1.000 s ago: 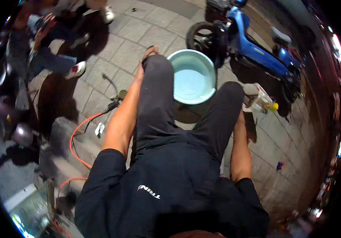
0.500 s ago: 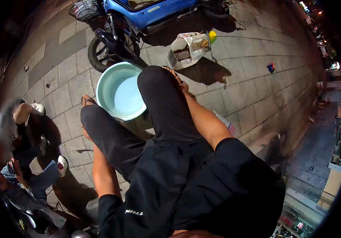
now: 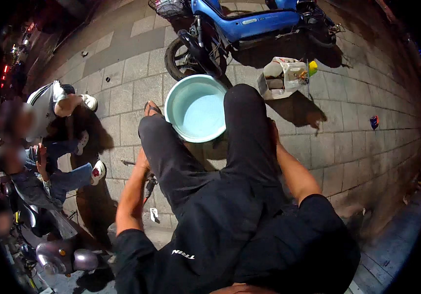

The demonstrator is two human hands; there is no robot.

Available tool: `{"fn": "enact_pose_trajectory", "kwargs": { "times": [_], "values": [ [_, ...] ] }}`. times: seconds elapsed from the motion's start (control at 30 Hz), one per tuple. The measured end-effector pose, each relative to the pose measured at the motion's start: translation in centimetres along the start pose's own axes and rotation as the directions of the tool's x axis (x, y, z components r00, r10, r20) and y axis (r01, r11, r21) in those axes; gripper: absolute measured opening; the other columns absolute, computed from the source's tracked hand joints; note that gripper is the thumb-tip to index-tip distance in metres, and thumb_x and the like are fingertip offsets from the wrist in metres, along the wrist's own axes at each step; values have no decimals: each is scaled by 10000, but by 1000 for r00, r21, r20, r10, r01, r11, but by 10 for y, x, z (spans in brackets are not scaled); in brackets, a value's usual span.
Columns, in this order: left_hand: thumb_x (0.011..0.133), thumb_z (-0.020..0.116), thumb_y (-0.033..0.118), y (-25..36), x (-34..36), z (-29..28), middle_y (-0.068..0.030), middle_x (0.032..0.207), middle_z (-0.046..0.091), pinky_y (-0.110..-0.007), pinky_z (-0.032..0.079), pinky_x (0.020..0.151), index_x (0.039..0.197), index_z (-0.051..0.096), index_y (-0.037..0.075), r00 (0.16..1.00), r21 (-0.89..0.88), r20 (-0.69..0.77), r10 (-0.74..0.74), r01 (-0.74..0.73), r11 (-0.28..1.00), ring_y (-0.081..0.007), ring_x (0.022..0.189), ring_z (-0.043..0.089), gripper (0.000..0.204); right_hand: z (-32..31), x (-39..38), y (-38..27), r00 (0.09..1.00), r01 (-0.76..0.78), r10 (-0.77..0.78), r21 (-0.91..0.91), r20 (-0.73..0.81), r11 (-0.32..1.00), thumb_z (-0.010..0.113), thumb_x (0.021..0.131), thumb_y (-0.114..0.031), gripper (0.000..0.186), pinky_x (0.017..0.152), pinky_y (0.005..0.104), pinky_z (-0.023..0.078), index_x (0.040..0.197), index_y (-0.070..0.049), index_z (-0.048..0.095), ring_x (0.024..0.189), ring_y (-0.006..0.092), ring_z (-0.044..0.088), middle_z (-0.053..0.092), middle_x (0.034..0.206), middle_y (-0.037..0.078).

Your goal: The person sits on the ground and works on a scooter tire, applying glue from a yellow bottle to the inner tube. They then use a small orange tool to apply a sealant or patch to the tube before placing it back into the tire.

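Observation:
A pale turquoise plastic basin (image 3: 178,109) stands on the paving between my knees, with a light, pale-blue inside. My left hand (image 3: 142,159) is low against the outer side of my left leg, and the black trouser leg hides its fingers. On the other side, my right hand (image 3: 273,132) rests by the outside of my right knee, its fingers also mostly hidden. Neither hand touches the basin. Nothing held shows in either hand. Beside my left forearm lies a dark, thin tool-like thing (image 3: 150,185) on the ground, too small to name.
A blue electric scooter (image 3: 249,27) stands beyond the basin. To its right, a cut-open whitish container (image 3: 288,76) holds several items, a yellow-topped thing beside it. A small dark-blue and red packet (image 3: 374,122) lies further right. People (image 3: 58,161) sit at the left near a parked scooter (image 3: 61,255).
My view has swung left, so the basin and scooter appear further right. My right hand has gone from the front of my right knee to its outer side.

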State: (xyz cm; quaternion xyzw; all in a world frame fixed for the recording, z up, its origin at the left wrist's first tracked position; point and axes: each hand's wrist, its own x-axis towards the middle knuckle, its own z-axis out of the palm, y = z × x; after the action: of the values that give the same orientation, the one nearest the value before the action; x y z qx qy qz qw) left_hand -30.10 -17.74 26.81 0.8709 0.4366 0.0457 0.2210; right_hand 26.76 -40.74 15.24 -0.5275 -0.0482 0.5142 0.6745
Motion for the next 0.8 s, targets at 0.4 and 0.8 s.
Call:
{"fn": "enact_pose_trajectory", "kwargs": {
  "times": [0.4, 0.8],
  "values": [
    [844, 770, 217, 25, 27, 4, -150, 1087, 777, -442, 579, 880, 1102, 764, 65, 867, -694, 50, -496, 388, 607, -356, 1006, 731, 299, 38, 14, -94, 955, 38, -129, -323, -265, 946, 677, 1067, -365, 377, 882, 336, 512, 1224, -23, 696, 1013, 160, 659, 720, 1145, 60],
    [1015, 681, 195, 4, 123, 81, -146, 1090, 738, -404, 585, 842, 1143, 671, 7, 491, -827, -113, -864, 436, 356, -277, 977, 721, 228, -6, 52, -53, 988, -106, 99, -53, -120, 993, 604, 1082, -522, 572, 1028, 338, 509, 1362, -35, 707, 1155, 243, 680, 709, 1334, 88]
  ]
}}
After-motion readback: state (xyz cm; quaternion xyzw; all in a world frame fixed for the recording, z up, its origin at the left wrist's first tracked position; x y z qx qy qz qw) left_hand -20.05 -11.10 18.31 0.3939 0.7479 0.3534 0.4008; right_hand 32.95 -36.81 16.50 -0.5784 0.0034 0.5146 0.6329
